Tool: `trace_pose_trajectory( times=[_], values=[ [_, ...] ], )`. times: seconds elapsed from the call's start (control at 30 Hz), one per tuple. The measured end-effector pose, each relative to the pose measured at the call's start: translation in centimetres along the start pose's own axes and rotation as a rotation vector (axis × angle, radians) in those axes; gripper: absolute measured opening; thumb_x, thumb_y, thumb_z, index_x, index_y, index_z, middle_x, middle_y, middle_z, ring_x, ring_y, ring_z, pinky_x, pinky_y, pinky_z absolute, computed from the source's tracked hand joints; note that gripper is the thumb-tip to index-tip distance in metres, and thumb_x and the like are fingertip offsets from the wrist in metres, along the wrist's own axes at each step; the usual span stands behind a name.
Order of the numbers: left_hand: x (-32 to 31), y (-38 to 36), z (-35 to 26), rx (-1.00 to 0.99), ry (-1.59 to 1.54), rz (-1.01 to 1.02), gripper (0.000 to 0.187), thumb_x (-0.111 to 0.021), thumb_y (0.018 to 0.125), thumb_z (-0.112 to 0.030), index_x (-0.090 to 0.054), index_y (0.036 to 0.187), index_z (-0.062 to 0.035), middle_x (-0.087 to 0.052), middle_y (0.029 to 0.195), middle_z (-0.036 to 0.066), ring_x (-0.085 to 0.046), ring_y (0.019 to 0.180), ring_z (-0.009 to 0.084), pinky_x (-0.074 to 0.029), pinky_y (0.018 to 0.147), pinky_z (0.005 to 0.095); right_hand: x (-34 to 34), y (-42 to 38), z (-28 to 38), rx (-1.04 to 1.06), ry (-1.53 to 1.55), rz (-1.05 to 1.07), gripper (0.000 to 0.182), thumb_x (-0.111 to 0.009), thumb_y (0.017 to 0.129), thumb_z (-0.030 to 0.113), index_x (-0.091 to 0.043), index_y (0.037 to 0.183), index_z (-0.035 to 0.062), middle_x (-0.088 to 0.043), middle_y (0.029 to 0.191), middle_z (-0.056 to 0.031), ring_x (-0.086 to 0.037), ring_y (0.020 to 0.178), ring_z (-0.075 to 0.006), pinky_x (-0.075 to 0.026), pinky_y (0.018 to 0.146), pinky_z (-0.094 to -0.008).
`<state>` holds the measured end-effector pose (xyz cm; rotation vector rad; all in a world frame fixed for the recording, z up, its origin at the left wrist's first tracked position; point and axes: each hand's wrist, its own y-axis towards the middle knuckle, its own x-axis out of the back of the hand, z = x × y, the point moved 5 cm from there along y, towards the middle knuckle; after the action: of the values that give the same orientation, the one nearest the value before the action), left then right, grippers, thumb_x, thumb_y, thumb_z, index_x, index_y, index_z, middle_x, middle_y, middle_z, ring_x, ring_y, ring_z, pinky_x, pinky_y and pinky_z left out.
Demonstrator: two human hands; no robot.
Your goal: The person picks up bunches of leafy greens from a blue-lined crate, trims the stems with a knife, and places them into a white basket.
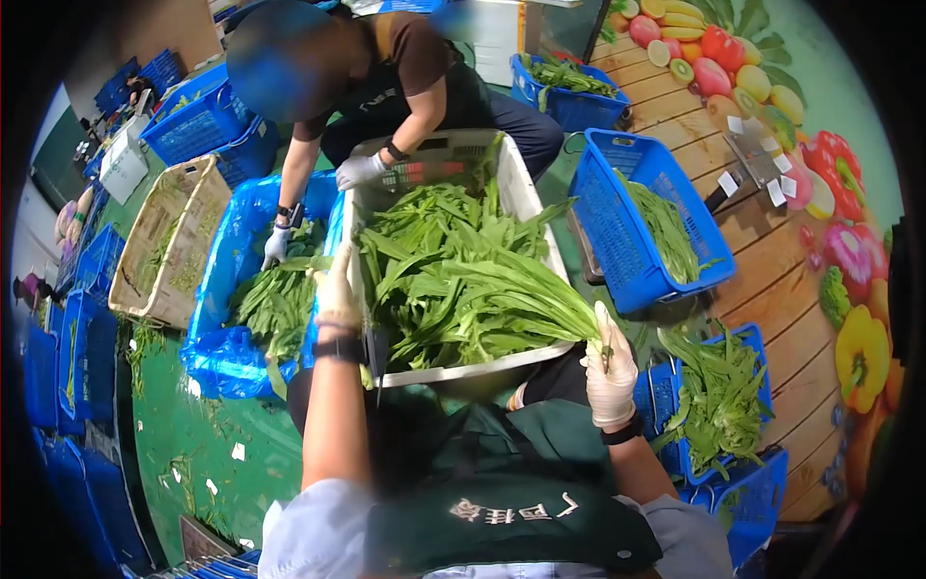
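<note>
My right hand (pixel 610 379), in a white glove, is closed round the stem end of a bunch of leafy greens (pixel 526 288). The bunch's long leaves stretch left over the greens heaped in a white crate (pixel 471 372) before me. At that crate's left rim is my gloved left hand (pixel 336 289), its fingers apart, next to the blue-lined crate (pixel 204 323). More leafy greens (pixel 275 307) lie inside the blue liner. Beside my left wrist, a narrow dark blade-like thing (pixel 377 352) points downward along the white crate's near left corner.
A co-worker (pixel 386 77) leans in opposite, one gloved hand (pixel 277 246) over the lined crate, the other (pixel 360 172) at the white crate's rim. Blue crates with greens (pixel 617 261) (pixel 762 386) stand at right. A beige crate (pixel 145 307) is at left. Scraps litter the green floor (pixel 227 434).
</note>
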<state>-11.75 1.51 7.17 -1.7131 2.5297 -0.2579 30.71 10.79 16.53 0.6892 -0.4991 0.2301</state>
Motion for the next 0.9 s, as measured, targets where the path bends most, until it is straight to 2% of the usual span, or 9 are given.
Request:
trace_pose_trajectory(
  times=[0.07,0.13,0.23,0.27,0.37,0.4,0.47,0.57,0.9],
  values=[
    [-1.5,-2.4,2.9,-0.068,-0.386,-0.063,0.072,-0.072,0.08,-0.038,-0.043,0.131,0.0038,-0.055,0.105,0.009,-0.052,0.093,0.022,-0.045,0.083,0.0362,-0.2,0.3,-0.4,-0.082,0.142,-0.012,0.047,-0.053,0.088,-0.007,-0.049,0.133,0.0042,-0.053,0.134,-0.0107,-0.059,0.081,-0.0075,-0.05,0.06,-0.019],
    [-3.5,-8.6,2.9,0.14,-0.139,0.33,0.07,-0.071,0.081,-0.038,-0.043,0.13,0.0034,-0.052,0.112,0.007,-0.05,0.101,0.0214,-0.044,0.087,0.0344,-1.0,0.2,-0.7,-0.083,0.12,-0.029,0.046,-0.053,0.088,-0.007,-0.048,0.133,0.0031,-0.052,0.136,-0.011,-0.058,0.083,-0.0072,-0.05,0.061,-0.019],
    [-9.3,-20.3,-0.1,0.898,-0.78,1.02,0.068,-0.067,0.084,-0.05,-0.044,0.132,-0.0088,-0.049,0.128,0.014,-0.055,0.108,0.0254,-0.045,0.094,0.0411,-3.1,-0.8,0.3,0.058,0.107,-0.008,0.05,-0.058,0.084,-0.003,-0.051,0.133,0.0045,-0.053,0.133,-0.017,-0.06,0.109,-0.0302,-0.048,0.089,-0.0332],
    [-10.7,-20.5,0.2,0.911,-0.944,1.085,0.058,-0.062,0.089,-0.041,-0.044,0.132,-0.0072,-0.049,0.13,0.016,-0.052,0.117,0.0294,-0.043,0.099,0.0462,-3.8,-0.9,1.9,0.242,-0.04,0.094,0.056,-0.061,0.081,-0.006,-0.048,0.135,0.0042,-0.051,0.135,-0.016,-0.064,0.099,-0.0231,-0.05,0.084,-0.0291],
    [-11.5,-18.6,0.6,0.717,-1.004,0.938,0.051,-0.059,0.092,-0.025,-0.041,0.132,0.0022,-0.051,0.13,0.018,-0.055,0.115,0.0334,-0.045,0.099,0.0491,-5.7,-1.9,2.5,-0.213,0.507,0.171,0.08,-0.068,0.073,-0.013,-0.037,0.143,0.0097,-0.047,0.14,-0.0134,-0.057,0.072,-0.0034,-0.049,0.058,-0.0177],
    [-11.1,-18.3,0.2,0.686,-1.007,0.949,0.043,-0.059,0.092,-0.018,-0.046,0.127,0.0026,-0.056,0.125,0.017,-0.056,0.113,0.0308,-0.046,0.098,0.0468,-5.9,-2.2,1.8,-0.408,0.738,0.017,0.077,-0.07,0.074,-0.009,-0.038,0.142,0.0086,-0.059,0.123,-0.0122,-0.057,0.067,-0.0034,-0.047,0.05,-0.018],
    [-10.0,-18.6,-1.1,0.714,-0.966,0.924,0.033,-0.063,0.087,-0.007,-0.055,0.118,0.0023,-0.062,0.116,0.014,-0.06,0.107,0.0253,-0.049,0.092,0.0385,-6.6,-3.0,0.8,-0.767,0.795,0.151,0.072,-0.071,0.077,-0.004,-0.04,0.141,0.0088,-0.065,0.097,-0.0062,-0.057,0.062,-0.0039,-0.046,0.047,-0.018],
    [-9.5,-18.9,-0.2,0.627,-0.925,0.893,0.034,-0.066,0.083,0.0,-0.056,0.115,0.0014,-0.064,0.105,0.008,-0.062,0.095,0.0171,-0.052,0.083,0.0289,-9.0,-3.9,-0.2,-0.855,0.761,0.273,0.062,-0.069,0.08,0.001,-0.045,0.137,0.009,-0.062,0.079,-0.0013,-0.056,0.056,-0.0055,-0.046,0.044,-0.0192],
    [-8.5,-18.7,-0.5,0.589,-0.903,0.993,0.046,-0.064,0.087,-0.007,-0.047,0.13,-0.0029,-0.058,0.122,0.012,-0.055,0.113,0.0259,-0.044,0.099,0.0475,-7.4,-3.0,-1.1,-0.89,0.839,0.394,0.035,-0.061,0.086,0.005,-0.055,0.12,-0.0003,-0.063,0.075,-0.0065,-0.056,0.05,-0.0109,-0.046,0.043,-0.023]
  ],
)
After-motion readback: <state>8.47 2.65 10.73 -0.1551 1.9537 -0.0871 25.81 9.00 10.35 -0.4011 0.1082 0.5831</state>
